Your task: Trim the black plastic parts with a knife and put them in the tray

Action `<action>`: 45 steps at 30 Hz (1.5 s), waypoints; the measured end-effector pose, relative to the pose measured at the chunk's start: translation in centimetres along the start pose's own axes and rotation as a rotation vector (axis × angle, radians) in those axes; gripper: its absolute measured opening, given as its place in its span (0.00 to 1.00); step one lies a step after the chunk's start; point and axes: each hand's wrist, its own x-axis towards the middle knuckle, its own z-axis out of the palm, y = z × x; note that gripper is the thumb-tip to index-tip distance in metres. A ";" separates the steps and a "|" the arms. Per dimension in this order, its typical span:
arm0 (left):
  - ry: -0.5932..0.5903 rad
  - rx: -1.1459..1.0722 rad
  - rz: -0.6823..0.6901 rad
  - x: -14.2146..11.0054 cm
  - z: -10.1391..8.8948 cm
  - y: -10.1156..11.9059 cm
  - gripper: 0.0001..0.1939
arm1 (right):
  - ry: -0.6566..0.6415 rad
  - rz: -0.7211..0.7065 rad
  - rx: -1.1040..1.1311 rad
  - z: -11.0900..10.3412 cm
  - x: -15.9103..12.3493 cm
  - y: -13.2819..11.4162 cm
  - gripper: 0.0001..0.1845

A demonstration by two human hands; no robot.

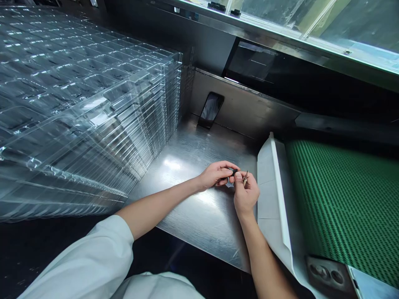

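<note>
Working right hand beside white conveyor edge

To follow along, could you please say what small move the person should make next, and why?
Probably bring the pointed metal tool in the right hand onto the small dark part, since the left hand holds that part up beside it, clear of the steel bench.

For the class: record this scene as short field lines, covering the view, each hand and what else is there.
view: head camera looking down at a bench
left hand: holds a small dark object
right hand: pinches a small pointed brass-coloured piece, beside the dark object
rest: tall stack of clear ribbed plastic trays; stainless steel worktop; black smartphone leaning on the steel wall; green dotted conveyor belt
</note>
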 end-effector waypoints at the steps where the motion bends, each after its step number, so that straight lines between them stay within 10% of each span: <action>1: -0.007 0.011 -0.001 0.0 -0.1 0.0 0.27 | 0.000 -0.002 -0.003 0.0 0.0 -0.1 0.19; 45: 0.048 -0.054 0.026 0.1 0.4 -0.5 0.27 | 0.048 -0.068 -0.126 0.0 0.0 0.3 0.13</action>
